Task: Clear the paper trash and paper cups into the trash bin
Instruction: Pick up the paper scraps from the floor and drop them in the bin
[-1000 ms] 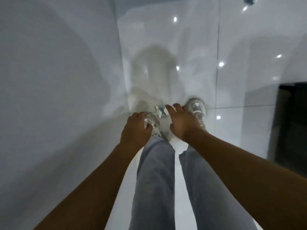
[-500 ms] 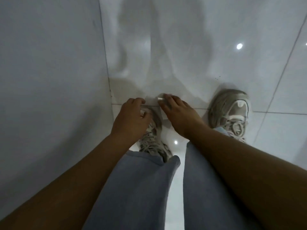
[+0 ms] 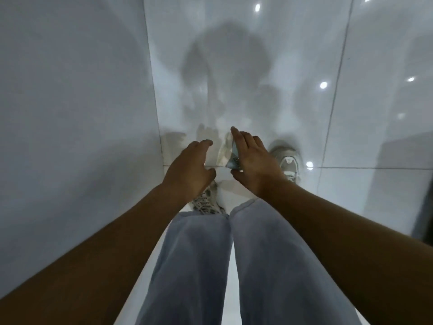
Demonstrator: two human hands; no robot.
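hands apart, right hand [image 3: 254, 158] holding paper [image 3: 228, 152]

Glossy white tiled floor [image 3: 269, 55] with thin grey grout lines, bright white light spots and a soft grey shadow. Plain matte pale grey wall [image 3: 70, 90] along floor's left edge. Loose light grey-blue trousers [image 3: 199, 266]. Beige-grey mesh sneakers [image 3: 289, 164] with white patches. Crumpled white paper scrap [image 3: 228, 151] with a blue-grey printed patch, pattern too blurred to read.
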